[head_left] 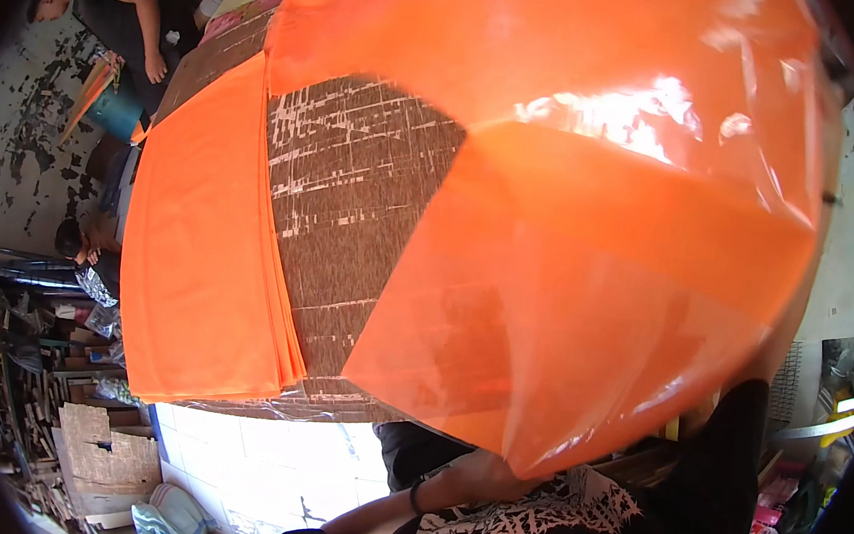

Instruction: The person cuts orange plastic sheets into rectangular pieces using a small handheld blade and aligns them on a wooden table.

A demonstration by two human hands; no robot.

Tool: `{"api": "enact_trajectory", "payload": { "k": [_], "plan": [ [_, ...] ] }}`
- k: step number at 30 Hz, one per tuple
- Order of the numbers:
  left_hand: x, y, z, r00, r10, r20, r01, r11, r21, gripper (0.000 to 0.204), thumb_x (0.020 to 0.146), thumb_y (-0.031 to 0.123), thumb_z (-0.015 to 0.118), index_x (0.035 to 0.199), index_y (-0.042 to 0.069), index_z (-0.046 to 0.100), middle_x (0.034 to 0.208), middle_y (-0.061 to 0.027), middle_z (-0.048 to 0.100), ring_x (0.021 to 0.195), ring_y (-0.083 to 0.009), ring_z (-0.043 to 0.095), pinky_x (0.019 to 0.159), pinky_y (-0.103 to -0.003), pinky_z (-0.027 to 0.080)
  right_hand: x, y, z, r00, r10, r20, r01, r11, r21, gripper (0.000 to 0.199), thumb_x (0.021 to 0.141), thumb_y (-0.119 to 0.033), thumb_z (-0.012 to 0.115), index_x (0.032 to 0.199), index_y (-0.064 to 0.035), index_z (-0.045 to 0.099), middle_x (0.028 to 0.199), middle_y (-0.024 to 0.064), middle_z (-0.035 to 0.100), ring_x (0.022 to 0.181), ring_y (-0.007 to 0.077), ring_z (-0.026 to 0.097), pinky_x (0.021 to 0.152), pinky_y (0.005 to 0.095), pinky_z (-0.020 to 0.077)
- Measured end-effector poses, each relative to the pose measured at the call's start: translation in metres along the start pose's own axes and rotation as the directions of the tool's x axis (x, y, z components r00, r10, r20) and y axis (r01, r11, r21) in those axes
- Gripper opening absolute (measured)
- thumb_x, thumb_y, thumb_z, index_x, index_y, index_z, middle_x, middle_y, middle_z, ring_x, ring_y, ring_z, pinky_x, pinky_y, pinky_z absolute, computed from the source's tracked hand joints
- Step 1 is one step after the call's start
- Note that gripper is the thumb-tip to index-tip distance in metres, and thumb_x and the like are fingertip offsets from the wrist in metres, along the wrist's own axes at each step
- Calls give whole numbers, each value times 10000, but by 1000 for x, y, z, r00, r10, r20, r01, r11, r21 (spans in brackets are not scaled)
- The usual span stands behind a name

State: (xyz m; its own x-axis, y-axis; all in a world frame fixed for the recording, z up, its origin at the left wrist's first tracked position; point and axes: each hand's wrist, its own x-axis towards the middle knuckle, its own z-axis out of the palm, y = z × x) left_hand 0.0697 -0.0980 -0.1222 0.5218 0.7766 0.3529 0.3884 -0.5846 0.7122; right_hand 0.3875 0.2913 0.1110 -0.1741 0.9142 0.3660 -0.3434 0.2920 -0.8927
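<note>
A large, glossy, see-through orange plastic sheet [642, 214] billows over the right side of the brown table [351, 211]. My left hand [491, 476] is at its lower corner, where creases draw together. The fingers are partly hidden, but the hand appears closed on the sheet. My right arm [735, 432], in a black sleeve, reaches up behind the sheet's right part, which hides the right hand. To the left lies a flat stack of orange sheets [203, 249], its layered edges showing on the right and its lower end at the table's near edge.
A person in dark clothes [131, 8] bends over at the far left, beside a teal bucket [116, 114]. Another person [88, 245] is low at the left. Scrap wood and cardboard [106, 453] pile up at lower left, beside a white tiled surface [272, 456]. Assorted goods stand at right.
</note>
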Motion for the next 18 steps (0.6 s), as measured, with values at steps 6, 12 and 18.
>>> {"api": "enact_trajectory", "payload": {
  "k": [6,12,18],
  "plan": [
    [40,-10,9,984,-177,10,123,644,-755,478,988,393,453,1126,-45,583,1148,-196,606,1013,-283,616,923,-366,442,69,44,39,984,136,113,-28,754,-657,233,877,-126,676,1076,-90,559,787,-9,540,625,78,511,582,224,445],
    [77,2,-6,791,-465,398,417,-68,-906,422,1052,266,306,1125,-54,572,1065,-152,648,976,-201,627,930,-329,463,14,34,64,988,-109,108,139,332,-933,338,901,-182,630,1179,-15,536,1023,114,619,927,201,570,824,330,456],
    [81,0,7,902,-266,340,388,151,-909,458,1056,246,233,1175,-95,514,1045,-164,647,1050,-228,591,964,-350,445,-194,19,92,873,-78,-481,-393,472,-789,236,925,-305,607,969,-74,597,716,-13,606,525,-8,423,429,168,254]
  ]
}}
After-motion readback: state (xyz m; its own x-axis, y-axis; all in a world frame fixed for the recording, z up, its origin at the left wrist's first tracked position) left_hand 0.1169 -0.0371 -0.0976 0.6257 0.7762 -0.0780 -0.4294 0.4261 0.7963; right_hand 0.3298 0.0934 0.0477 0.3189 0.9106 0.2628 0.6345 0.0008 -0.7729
